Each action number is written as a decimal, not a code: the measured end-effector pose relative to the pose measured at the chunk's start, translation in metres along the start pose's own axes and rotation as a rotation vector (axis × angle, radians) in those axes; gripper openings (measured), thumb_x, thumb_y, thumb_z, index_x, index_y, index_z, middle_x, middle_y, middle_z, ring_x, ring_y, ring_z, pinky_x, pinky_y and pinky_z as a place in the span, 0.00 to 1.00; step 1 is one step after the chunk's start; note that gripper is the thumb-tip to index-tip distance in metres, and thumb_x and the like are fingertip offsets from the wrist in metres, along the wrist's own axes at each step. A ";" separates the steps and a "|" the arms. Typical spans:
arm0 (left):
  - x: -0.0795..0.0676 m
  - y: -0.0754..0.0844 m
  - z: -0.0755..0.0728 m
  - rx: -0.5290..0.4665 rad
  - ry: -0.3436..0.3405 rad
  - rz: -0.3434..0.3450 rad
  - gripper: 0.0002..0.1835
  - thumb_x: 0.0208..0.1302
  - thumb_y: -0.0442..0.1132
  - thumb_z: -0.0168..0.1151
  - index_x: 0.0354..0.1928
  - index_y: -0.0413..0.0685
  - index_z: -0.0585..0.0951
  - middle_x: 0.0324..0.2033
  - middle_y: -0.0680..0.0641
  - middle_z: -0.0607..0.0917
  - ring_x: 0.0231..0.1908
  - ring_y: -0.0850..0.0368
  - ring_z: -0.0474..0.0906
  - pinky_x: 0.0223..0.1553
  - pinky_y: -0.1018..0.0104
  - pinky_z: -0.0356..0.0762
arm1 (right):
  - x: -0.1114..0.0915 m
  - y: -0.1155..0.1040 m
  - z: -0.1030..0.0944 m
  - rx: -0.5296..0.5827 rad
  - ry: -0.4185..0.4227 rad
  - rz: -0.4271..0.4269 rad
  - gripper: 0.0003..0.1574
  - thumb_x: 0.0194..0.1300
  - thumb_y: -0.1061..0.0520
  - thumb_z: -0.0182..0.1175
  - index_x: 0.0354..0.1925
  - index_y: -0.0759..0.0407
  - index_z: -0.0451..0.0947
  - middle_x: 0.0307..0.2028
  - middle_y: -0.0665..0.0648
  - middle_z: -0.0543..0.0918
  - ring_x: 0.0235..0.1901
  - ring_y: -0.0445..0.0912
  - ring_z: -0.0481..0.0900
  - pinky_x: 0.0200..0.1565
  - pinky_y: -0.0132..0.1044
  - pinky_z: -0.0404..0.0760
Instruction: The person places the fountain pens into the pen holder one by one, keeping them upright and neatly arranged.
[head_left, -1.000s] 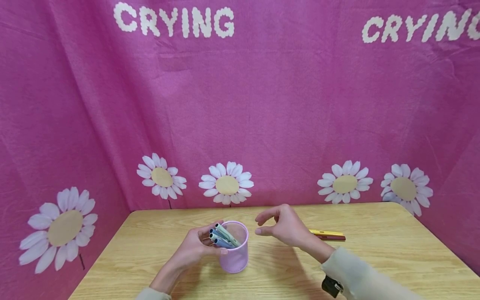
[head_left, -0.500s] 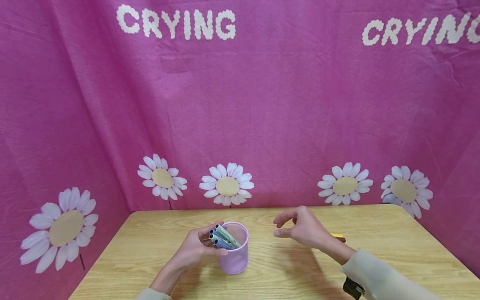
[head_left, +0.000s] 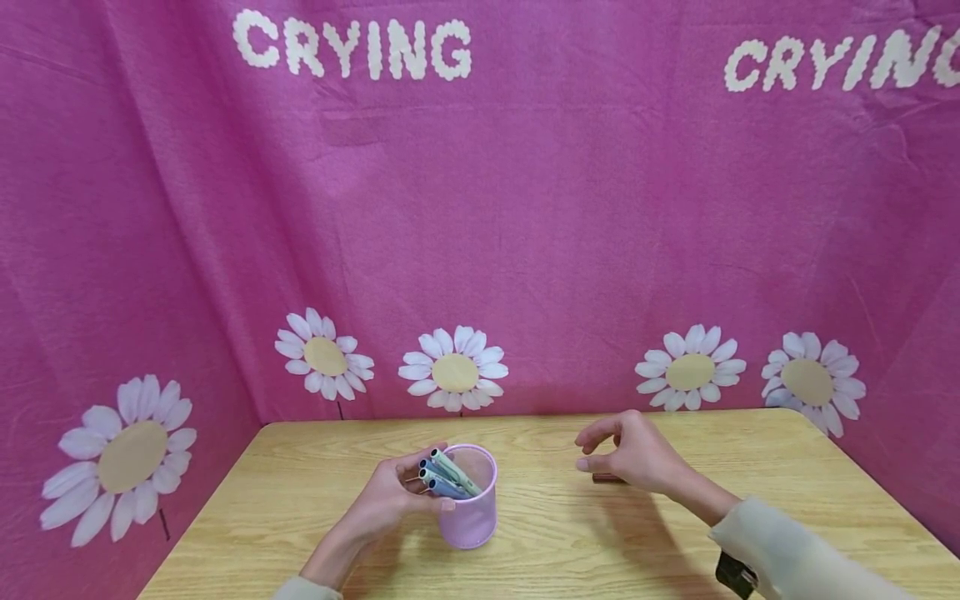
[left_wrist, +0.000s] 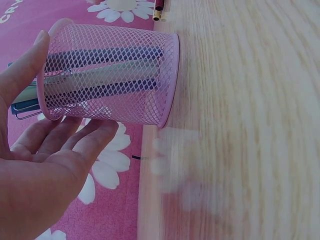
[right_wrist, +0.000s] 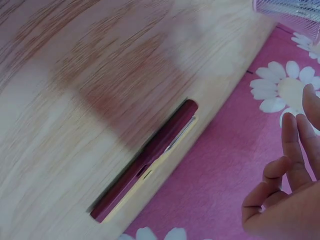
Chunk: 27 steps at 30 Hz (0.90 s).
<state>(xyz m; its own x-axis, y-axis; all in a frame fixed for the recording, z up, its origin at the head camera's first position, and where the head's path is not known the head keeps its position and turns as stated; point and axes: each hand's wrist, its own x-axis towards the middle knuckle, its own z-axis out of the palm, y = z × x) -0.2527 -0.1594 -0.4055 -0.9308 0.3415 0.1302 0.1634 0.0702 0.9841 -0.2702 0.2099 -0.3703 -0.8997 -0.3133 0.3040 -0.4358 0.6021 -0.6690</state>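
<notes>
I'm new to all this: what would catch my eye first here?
Probably the pink cloth behind the table, with white daisies low down and CRYING in white letters at the top. Next, the lilac cup of pens that the left hand holds, low centre in the head view. Then the right hand, empty, near the red pen and yellow pen lying side by side on the table.

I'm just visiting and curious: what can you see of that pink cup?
The pink cup is round and open-topped, with see-through diamond mesh walls, probably metal, between a smooth rim and base band. It appears to stand upright on the wooden table. Pens lean inside it, ends past the rim. The left grip holds it, thumb at the rim.
</notes>
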 end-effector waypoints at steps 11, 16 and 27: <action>0.001 0.000 0.001 -0.006 0.004 0.004 0.42 0.53 0.25 0.80 0.71 0.28 0.72 0.72 0.31 0.72 0.62 0.41 0.79 0.60 0.56 0.82 | -0.005 0.020 -0.012 -0.063 -0.036 -0.031 0.14 0.54 0.56 0.82 0.39 0.57 0.91 0.34 0.50 0.90 0.39 0.46 0.84 0.39 0.37 0.75; 0.002 -0.001 0.001 -0.023 -0.005 0.008 0.42 0.53 0.25 0.80 0.71 0.27 0.72 0.72 0.31 0.72 0.61 0.42 0.80 0.59 0.58 0.82 | -0.008 0.030 -0.016 -0.107 -0.052 -0.054 0.17 0.52 0.57 0.83 0.39 0.61 0.91 0.33 0.52 0.90 0.37 0.48 0.84 0.35 0.36 0.75; 0.002 -0.001 0.001 -0.015 -0.004 0.010 0.42 0.53 0.25 0.80 0.71 0.27 0.72 0.71 0.31 0.73 0.61 0.42 0.80 0.59 0.58 0.83 | -0.014 0.050 -0.019 -0.273 -0.090 -0.022 0.18 0.48 0.57 0.85 0.39 0.56 0.92 0.32 0.44 0.89 0.43 0.51 0.86 0.46 0.55 0.83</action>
<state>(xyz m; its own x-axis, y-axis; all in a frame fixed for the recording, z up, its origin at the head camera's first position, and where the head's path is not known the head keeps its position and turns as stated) -0.2541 -0.1583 -0.4068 -0.9278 0.3459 0.1396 0.1676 0.0523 0.9845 -0.2795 0.2583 -0.3953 -0.8893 -0.3850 0.2466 -0.4570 0.7659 -0.4522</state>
